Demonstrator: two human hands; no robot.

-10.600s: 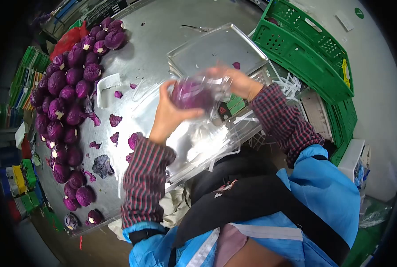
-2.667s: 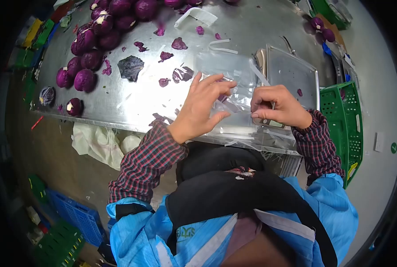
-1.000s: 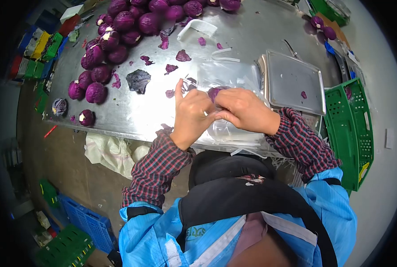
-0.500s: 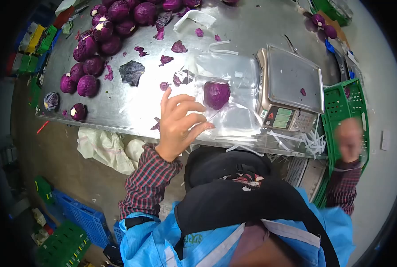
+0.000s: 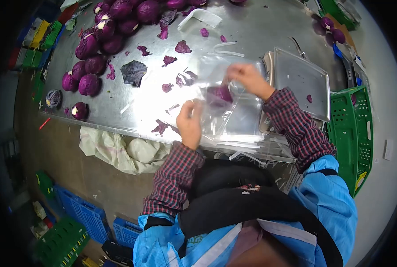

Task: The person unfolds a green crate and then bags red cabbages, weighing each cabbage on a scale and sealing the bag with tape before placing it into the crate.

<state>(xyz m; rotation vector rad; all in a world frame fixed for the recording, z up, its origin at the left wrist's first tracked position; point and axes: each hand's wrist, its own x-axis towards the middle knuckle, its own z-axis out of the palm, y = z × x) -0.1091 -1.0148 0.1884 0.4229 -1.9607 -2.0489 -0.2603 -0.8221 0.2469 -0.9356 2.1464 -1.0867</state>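
The person's left hand [image 5: 190, 122] has its fingers pinched shut on the near edge of a clear plastic bag [image 5: 228, 119]. The right hand [image 5: 247, 78] is blurred, but its fingers are curled tight on the bag's far edge, so the plastic is stretched between the two hands. Inside the bag sits a small red cabbage [image 5: 220, 94], just above the steel table [image 5: 132, 109] and over a stack of flat bags [image 5: 247, 141] at the table's near edge. Just to the right stands a scale [image 5: 303, 82] with a bare metal tray, and beyond it a green crate [image 5: 356, 129]. A heap of red cabbages [image 5: 105, 38] lies well apart at the far left, with torn leaves [image 5: 134, 72] scattered between.
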